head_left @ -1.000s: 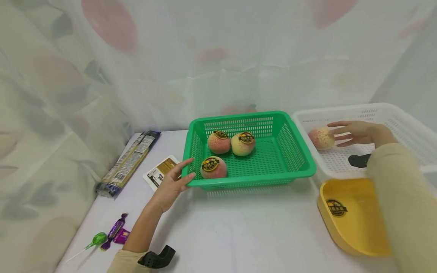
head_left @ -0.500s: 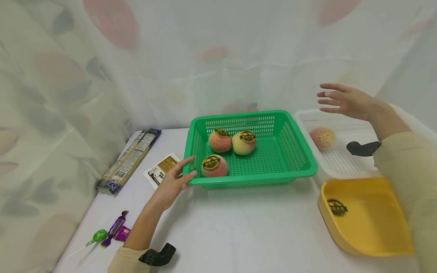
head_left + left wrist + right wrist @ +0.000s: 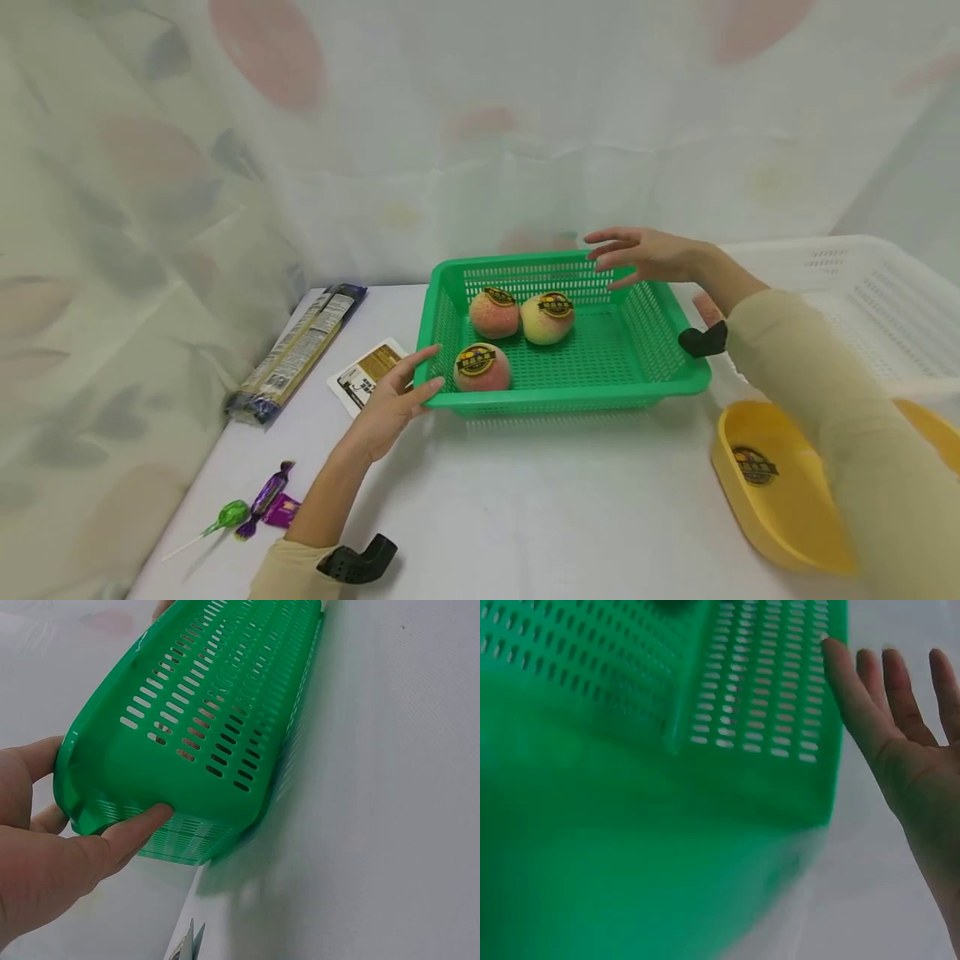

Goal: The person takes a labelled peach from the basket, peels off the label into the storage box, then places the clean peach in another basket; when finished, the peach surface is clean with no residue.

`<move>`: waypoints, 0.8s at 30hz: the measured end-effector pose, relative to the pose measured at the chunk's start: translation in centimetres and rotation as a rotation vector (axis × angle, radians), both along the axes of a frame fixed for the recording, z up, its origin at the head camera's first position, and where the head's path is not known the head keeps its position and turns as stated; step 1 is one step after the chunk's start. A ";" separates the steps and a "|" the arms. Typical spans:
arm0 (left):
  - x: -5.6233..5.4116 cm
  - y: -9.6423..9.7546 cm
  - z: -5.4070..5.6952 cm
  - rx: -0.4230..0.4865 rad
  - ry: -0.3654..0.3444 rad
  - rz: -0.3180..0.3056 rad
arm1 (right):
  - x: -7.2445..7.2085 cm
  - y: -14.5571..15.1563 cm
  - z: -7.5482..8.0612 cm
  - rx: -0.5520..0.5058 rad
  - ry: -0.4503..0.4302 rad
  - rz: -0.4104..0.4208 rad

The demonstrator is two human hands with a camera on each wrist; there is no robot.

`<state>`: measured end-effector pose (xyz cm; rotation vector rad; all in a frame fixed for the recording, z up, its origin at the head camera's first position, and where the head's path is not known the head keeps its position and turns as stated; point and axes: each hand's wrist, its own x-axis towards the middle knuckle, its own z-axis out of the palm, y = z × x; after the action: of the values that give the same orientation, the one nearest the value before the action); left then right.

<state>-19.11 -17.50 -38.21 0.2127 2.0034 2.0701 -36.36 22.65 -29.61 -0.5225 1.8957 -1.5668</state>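
My right hand has swung from the white bin over to the green basket on the counter, fingers spread, left hand pinching its near-left corner; probably light, flexy plastic, so the rim's safest to grab.

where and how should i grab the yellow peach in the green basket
Probably round the middle of the yellow peach, coming from above and the right. It's rounded with no handle, and a pink peach crowds its left, while bare floor of the basket lies to its right, on the right hand's side.
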 end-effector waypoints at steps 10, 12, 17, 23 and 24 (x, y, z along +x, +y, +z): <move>-0.1 0.7 -0.1 -0.015 -0.004 0.014 | -1.2 -3.3 -1.5 0.199 -0.011 0.126; -0.1 0.8 -0.2 -0.014 0.002 0.008 | -1.4 -3.7 -2.1 0.238 -0.009 0.134; -0.2 1.0 -0.2 -0.016 0.019 -0.006 | -1.4 -4.7 -3.6 0.333 -0.006 0.165; -0.2 1.0 -0.2 -0.041 0.024 -0.005 | -0.7 -6.2 -4.3 0.376 0.002 0.157; -0.2 1.0 -0.1 -0.044 0.023 -0.002 | -0.5 -6.3 -4.3 0.382 0.011 0.151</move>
<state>-19.26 -16.47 -38.34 0.2314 2.0588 2.0289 -36.89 16.30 -33.89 -0.4904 2.0457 -1.0727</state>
